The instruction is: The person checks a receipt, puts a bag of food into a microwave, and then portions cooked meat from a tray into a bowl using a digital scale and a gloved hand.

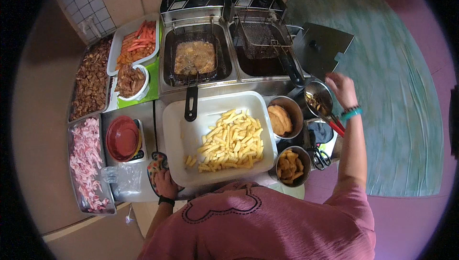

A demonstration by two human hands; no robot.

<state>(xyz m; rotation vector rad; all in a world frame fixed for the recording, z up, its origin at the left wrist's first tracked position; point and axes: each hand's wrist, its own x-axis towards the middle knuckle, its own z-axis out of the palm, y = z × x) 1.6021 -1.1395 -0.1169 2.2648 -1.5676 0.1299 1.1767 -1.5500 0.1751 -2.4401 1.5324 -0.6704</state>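
Note:
My left hand (166, 184) rests on a colourful patterned pot holder (157, 168) at the left front corner of a white rectangular tray (186, 109). A heap of pale French fries (233, 141) lies in that tray. My right hand (342, 89) is raised at the right, fingers bent, with nothing visible in it; its grasp is unclear. Just left of it stands a steel pot (324, 93) with fried bits inside. Red-handled tongs (336, 127) lean out of this pot. Food bubbles in the oil of the left deep fryer (195, 57), its basket handle (191, 104) reaching over the tray.
The right fryer's basket (260, 37) hangs raised above oil. Steel containers hold fried patties (279, 120) and fried pieces (289, 166). Scissors (321, 159) lie nearby. Leftward are trays of raw meat (86, 163), browned meat (91, 80) and sausages (141, 39), plus red bowls (122, 138).

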